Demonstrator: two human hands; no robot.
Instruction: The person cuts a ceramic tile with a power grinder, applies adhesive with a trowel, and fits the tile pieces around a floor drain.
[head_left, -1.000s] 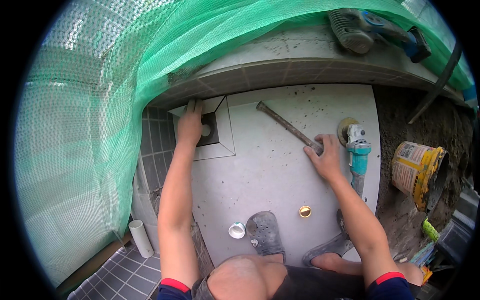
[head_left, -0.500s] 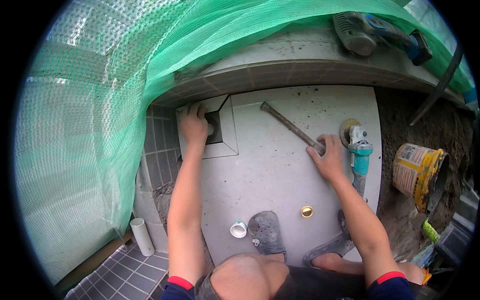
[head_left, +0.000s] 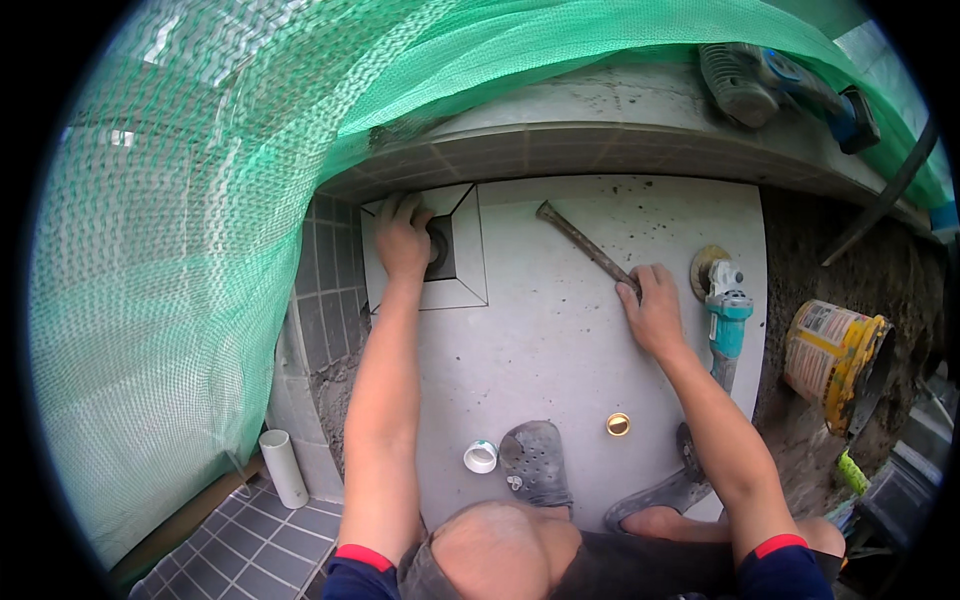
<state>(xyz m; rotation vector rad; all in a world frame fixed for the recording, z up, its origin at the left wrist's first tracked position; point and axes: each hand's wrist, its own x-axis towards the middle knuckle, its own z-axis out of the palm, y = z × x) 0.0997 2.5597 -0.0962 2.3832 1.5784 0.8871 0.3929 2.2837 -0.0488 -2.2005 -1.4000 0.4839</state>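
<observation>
My left hand (head_left: 402,238) rests over the left side of a frame of pale mitred tile strips (head_left: 467,250). Its fingers are a little apart and bent down onto the strips, hiding part of them. Inside the frame lies a dark square recess with a round drain hole (head_left: 438,248), partly covered by that hand. My right hand (head_left: 655,308) is closed round the near end of a rusty metal bar (head_left: 588,243) with a flared far end. The bar slants across the large pale tile slab (head_left: 520,370).
A teal angle grinder (head_left: 728,318) lies right of my right hand. Near my feet sit a white pipe cap (head_left: 480,457) and a brass ring (head_left: 619,425). A yellow bucket (head_left: 828,350) lies tipped at the right. Green netting (head_left: 200,300) hangs left; another power tool (head_left: 785,85) rests on the ledge.
The wide dark gap at the frame's upper corner has narrowed to a thin seam. My left hand's fingers have shifted on the strips, and my right fingers have closed further round the bar's end.
</observation>
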